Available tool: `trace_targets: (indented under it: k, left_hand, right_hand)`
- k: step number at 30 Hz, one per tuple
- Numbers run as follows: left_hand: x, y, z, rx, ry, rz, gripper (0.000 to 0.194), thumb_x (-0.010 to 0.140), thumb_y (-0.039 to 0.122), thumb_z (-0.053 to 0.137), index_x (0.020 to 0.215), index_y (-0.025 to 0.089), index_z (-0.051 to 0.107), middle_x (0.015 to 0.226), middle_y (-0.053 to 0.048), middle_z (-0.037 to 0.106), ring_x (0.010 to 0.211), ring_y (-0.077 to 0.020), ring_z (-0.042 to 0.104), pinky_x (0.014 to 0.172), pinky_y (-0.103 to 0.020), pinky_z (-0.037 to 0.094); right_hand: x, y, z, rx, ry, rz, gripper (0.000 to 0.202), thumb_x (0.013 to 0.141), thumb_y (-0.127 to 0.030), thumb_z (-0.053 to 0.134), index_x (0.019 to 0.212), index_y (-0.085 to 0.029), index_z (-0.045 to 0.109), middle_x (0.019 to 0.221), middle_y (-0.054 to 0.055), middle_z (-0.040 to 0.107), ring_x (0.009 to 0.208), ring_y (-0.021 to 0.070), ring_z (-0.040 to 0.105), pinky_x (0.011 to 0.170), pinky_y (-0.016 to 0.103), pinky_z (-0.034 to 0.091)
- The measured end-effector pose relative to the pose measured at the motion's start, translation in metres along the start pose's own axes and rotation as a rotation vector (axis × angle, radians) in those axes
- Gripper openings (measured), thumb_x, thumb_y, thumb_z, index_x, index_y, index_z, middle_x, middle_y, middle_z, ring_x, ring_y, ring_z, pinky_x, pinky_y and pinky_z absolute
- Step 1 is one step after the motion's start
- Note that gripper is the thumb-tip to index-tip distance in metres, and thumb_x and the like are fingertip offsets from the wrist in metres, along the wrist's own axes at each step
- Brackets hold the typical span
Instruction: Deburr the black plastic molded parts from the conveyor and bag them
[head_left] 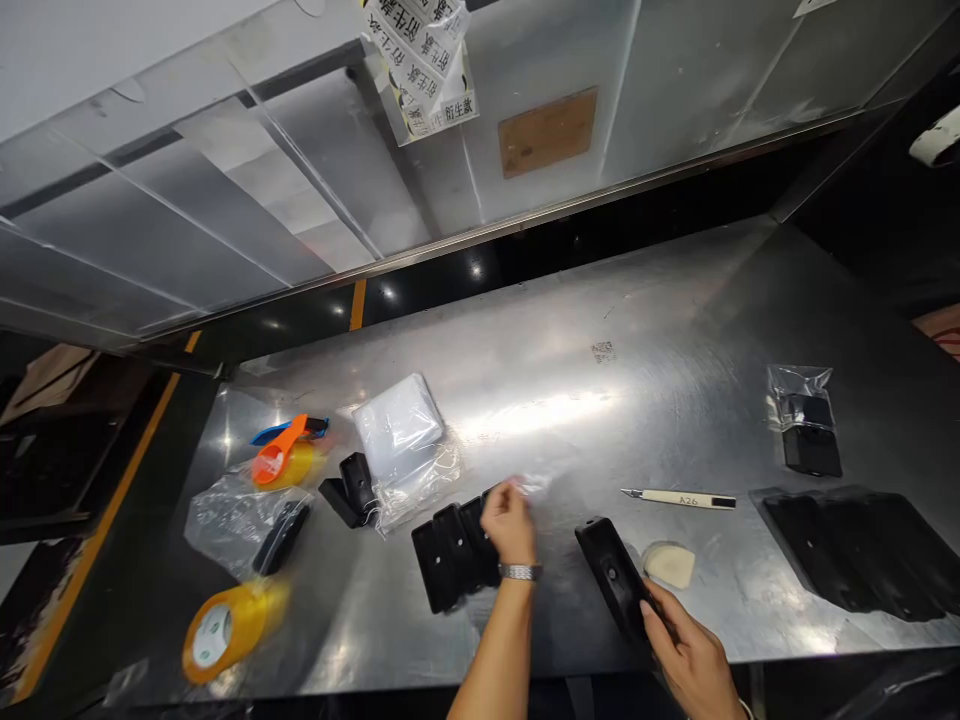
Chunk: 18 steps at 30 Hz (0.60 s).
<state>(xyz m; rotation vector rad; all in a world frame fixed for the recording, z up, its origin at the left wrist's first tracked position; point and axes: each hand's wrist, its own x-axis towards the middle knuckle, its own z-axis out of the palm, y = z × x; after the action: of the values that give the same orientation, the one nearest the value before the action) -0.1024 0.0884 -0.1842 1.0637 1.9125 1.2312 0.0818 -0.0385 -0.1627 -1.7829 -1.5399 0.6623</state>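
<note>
My right hand (694,655) grips the lower end of a long black plastic housing (609,572), tilted with its hollow, bossed side up. My left hand (508,525), wearing a metal watch band, is closed with fingertips pinched; a faint clear film shows beside them, but what they hold is unclear. Under and beside that hand lies a row of several black housings (451,555). A cream-coloured rounded block (669,564) lies just past the held housing, and a pale utility knife (679,498) marked A26 lies farther back.
On the left are a stack of clear plastic bags (397,425), two black pieces (351,490), an orange tape dispenser (277,455), a crumpled clear bag (232,520) and yellow tape (229,632). Bagged black parts (810,425) and more black housings (859,550) lie right. A shelf (420,255) overhangs the metal table (547,350).
</note>
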Motion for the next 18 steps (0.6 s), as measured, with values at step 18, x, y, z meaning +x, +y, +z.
trace_targets:
  k: [18]
  left_hand:
    - [-0.027, -0.015, 0.025, 0.393, -0.488, 0.264, 0.016, 0.087, 0.027, 0.056, 0.079, 0.013, 0.061, 0.078, 0.000, 0.061, 0.070, -0.0124, 0.058, 0.065, -0.030, 0.051]
  right_hand:
    - [0.001, 0.024, 0.011, -0.124, -0.061, 0.004, 0.031, 0.089, -0.035, 0.040, 0.098, -0.019, 0.066, 0.085, 0.008, 0.076, 0.067, 0.0215, 0.072, 0.054, 0.027, 0.059]
